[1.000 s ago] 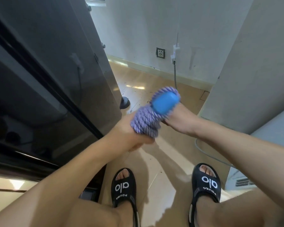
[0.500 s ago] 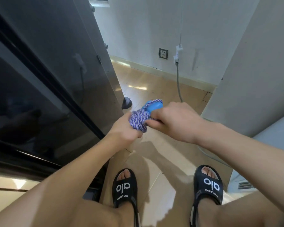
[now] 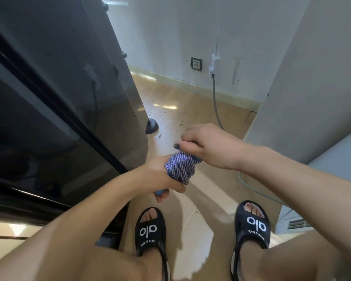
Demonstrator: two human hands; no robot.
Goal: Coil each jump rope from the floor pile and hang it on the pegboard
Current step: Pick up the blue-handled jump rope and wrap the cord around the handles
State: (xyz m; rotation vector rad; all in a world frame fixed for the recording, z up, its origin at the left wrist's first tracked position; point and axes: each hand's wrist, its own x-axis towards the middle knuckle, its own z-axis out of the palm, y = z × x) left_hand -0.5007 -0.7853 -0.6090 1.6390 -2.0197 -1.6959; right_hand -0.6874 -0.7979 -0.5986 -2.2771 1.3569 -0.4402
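Jump rope (image 3: 179, 166) coil gripped by both hands above tan floor (image 3: 190, 110) beside dark cabinet (image 3: 55, 94).

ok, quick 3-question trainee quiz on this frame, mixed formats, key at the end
1. True or false: the coiled jump rope lies on the floor.
2. Which hand pinches the top of the coil? A) left hand B) right hand C) neither
3. Fill in: the bit of blue handle peeks out below the ___ hand.

Key: 1 false, both hands hold it above the floor. 2 B. 3 left.
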